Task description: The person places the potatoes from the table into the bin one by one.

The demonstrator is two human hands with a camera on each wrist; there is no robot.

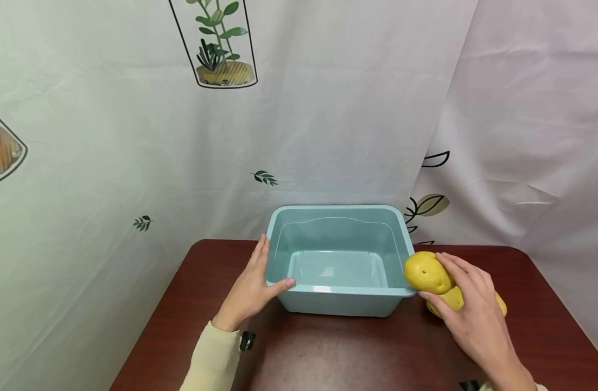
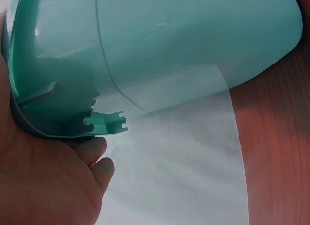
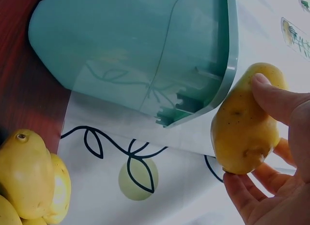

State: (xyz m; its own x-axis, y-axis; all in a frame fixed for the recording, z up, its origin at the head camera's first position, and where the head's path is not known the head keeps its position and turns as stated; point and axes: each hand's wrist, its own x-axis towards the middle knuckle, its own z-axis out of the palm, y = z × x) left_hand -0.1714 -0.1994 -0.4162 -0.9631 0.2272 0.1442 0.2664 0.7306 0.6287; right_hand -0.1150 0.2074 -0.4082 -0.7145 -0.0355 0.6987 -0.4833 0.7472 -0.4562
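Observation:
A light blue-green plastic basin (image 1: 338, 301) stands on the table with its inside bare. My left hand (image 1: 250, 288) grips the basin at its near left corner, thumb over the front rim and fingers along the left side. In the left wrist view, the fingertips (image 2: 102, 169) show below the rim. My right hand (image 1: 475, 309) pinches a yellow potato (image 1: 427, 272) beside the basin's near right corner, at about rim height. The right wrist view shows thumb and fingers on opposite sides of this potato (image 3: 247, 123). Other potatoes (image 1: 453, 300) lie below, partly hidden by the right hand.
The dark red-brown wooden table (image 1: 348, 353) carries the basin and potatoes. Several potatoes (image 3: 29, 176) are grouped to the basin's right. A pale cloth (image 1: 338, 125) printed with plants hangs right behind the basin and along both sides.

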